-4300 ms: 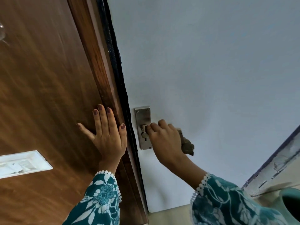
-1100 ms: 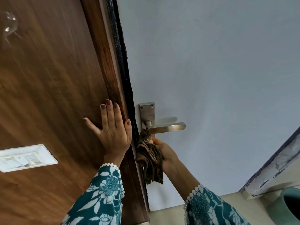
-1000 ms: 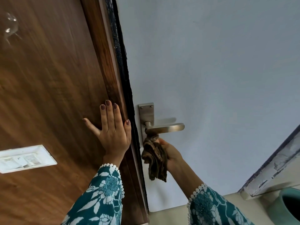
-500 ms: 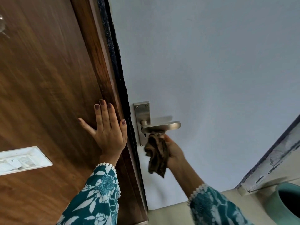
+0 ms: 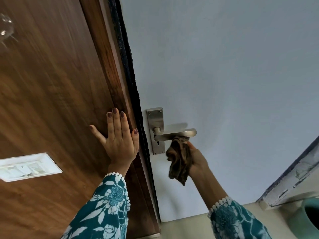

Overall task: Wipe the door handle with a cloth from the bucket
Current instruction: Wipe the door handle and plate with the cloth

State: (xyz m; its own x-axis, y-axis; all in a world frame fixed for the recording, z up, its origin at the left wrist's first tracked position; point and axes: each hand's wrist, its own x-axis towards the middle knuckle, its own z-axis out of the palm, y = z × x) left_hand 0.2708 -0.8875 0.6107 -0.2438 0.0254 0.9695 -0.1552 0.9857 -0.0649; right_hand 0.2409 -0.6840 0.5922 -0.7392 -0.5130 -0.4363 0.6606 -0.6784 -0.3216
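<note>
A silver lever door handle on a metal backplate is fixed to the pale grey door. My right hand holds a brown cloth from below, and the cloth's top presses against the underside of the lever near its free end. The rest of the cloth hangs down over my palm. My left hand lies flat with fingers spread on the brown wooden frame, just left of the door's edge. A teal bucket shows at the bottom right corner, partly cut off.
A white switch plate is set in the wooden panel at the left. A dark strip runs along the door's edge. A worn white skirting or frame edge slants at the right above a beige floor.
My right hand has slid the cloth along the lever's underside, from the spindle end toward the free end. My left hand has stayed flat on the wooden frame.
</note>
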